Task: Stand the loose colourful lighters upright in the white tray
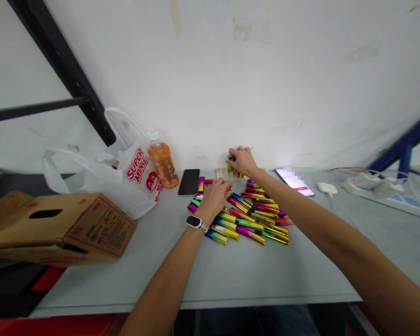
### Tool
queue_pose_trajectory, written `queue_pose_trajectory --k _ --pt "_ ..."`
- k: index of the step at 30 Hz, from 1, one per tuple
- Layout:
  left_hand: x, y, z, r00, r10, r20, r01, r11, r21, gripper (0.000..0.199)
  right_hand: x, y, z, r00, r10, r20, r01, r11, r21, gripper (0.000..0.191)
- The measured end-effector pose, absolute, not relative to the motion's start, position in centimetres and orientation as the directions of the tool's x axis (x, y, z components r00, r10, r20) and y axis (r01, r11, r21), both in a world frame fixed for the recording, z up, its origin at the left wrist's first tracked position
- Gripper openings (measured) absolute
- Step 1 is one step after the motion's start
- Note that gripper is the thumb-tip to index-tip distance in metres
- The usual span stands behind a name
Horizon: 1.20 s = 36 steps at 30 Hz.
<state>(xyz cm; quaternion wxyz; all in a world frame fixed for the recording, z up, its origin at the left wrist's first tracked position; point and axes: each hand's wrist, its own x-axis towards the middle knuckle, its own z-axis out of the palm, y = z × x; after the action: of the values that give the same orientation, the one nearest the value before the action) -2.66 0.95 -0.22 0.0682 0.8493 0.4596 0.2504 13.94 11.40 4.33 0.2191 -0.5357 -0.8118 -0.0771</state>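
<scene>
Many slim, shiny lighters point(250, 224) in fading metallic colours lie in a loose pile on the grey table. A pale tray with a grid of small holes point(222, 173) stands behind them against the wall. My right hand point(244, 162) is over this tray, its fingers pinched on a yellowish lighter point(229, 166) held roughly upright. My left hand point(215, 198), with a watch point(195, 222) on the wrist, rests at the left of the pile. Its fingers are curled down on a gold-coloured lighter point(228, 189), mostly hidden by the fingertips.
On the left stand a cardboard box point(94, 228), a white plastic bag point(135, 179) and an orange drink bottle point(163, 161). A dark phone point(189, 182) lies near the bottle. To the right are a lit phone point(294, 181), a white earbud case point(327, 188) and a power strip point(374, 193).
</scene>
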Motion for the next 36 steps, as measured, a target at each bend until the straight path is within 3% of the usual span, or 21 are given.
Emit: queue_pose_trajectory --k 4,8,14,16,18,22,26,31,36 --pt "-2.7 1.0 0.1 0.405 0.804 0.435 0.670 -0.585 0.457 0.032 14.1 11.1 4.1 -0.320 0.833 0.450 0.905 0.410 -0.115 0.013" --pt "-2.7 1.1 0.5 0.296 0.803 0.517 0.560 -0.584 0.587 0.036 14.3 10.3 3.8 -0.277 0.777 0.565 0.915 0.393 -0.091 0.026" --pt "-2.4 1.5 0.8 0.061 0.835 0.547 0.332 -0.534 0.778 0.020 14.7 9.1 3.3 -0.275 0.782 0.560 0.920 0.383 -0.083 0.038" --pt "-2.3 1.7 0.7 -0.001 0.857 0.515 0.213 -0.503 0.838 0.015 14.8 8.3 2.9 -0.235 0.780 0.579 0.913 0.381 -0.142 0.040" --pt "-2.2 1.9 0.6 -0.040 0.884 0.466 0.105 -0.461 0.881 0.018 14.9 7.1 2.5 -0.139 0.780 0.610 0.885 0.375 -0.277 0.041" --pt "-1.7 2.0 0.6 -0.082 0.906 0.416 -0.026 -0.419 0.908 0.027 15.2 4.2 2.0 0.036 0.854 0.519 0.662 0.369 -0.652 0.044" --pt "-1.0 1.9 0.5 -0.089 0.918 0.387 -0.145 -0.397 0.906 0.038 15.5 1.9 1.5 -0.007 0.943 0.333 0.233 0.326 -0.916 0.045" --pt "-0.1 1.6 -0.4 0.041 0.917 0.396 -0.132 -0.387 0.912 0.039 15.2 0.5 0.9 0.065 0.975 0.213 -0.204 0.222 -0.953 0.035" --pt "0.0 0.5 -0.3 0.209 0.861 0.465 0.101 -0.492 0.865 0.026 15.2 -0.4 0.9 0.140 0.958 0.251 -0.196 0.275 -0.941 0.037"
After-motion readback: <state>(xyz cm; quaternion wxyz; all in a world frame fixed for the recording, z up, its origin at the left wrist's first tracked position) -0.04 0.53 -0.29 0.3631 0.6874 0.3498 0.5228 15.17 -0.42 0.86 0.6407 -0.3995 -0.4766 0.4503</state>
